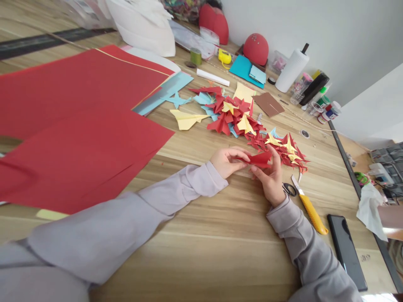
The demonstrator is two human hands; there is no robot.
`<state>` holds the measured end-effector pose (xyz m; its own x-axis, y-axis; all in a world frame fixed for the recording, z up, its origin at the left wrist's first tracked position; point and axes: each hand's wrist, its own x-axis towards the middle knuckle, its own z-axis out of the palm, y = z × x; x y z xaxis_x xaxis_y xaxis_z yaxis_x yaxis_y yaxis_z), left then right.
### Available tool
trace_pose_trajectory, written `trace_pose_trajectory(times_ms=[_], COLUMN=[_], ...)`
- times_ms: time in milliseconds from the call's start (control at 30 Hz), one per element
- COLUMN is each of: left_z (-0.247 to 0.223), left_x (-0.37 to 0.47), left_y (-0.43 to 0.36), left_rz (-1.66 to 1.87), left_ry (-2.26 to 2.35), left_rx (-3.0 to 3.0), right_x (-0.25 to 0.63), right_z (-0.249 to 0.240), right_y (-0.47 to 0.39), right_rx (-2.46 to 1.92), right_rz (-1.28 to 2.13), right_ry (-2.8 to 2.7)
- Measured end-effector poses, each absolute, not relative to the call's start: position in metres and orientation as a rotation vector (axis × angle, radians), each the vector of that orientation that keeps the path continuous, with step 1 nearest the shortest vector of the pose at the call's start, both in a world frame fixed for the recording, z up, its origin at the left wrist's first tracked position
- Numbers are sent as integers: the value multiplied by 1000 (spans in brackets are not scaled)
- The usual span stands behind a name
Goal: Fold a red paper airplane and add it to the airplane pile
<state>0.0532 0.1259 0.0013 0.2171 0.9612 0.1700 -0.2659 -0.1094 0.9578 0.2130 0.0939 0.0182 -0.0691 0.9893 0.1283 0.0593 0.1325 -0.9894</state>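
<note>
A small folded piece of red paper (260, 160) is held between both hands over the wooden table. My left hand (227, 162) pinches its left end between thumb and fingers. On the right, my right hand (272, 179) grips the other end, thumb in front and index finger raised behind it. Just beyond the hands lies a pile of folded paper planes (222, 121), mostly red with some yellow and light blue. A second heap of small folded pieces (288, 151) sits behind my right hand.
Large red sheets (78, 155) cover the left side. Black-handled scissors (289, 189), a yellow cutter (313, 213) and a phone (347, 251) lie at the right. Bottles (292, 70), a tape measure (224, 56) and blue paper (244, 68) stand or lie at the back.
</note>
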Motion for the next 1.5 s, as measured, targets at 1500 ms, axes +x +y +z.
trace_pose_trajectory(times_ms=[1500], left_z=[15], left_x=[52], left_y=[123], left_rz=[942], left_ry=[813], left_rx=[1012], right_x=[219], right_z=[13], right_y=[97], right_rx=[-1204], right_rz=[1105], right_ry=[-1412])
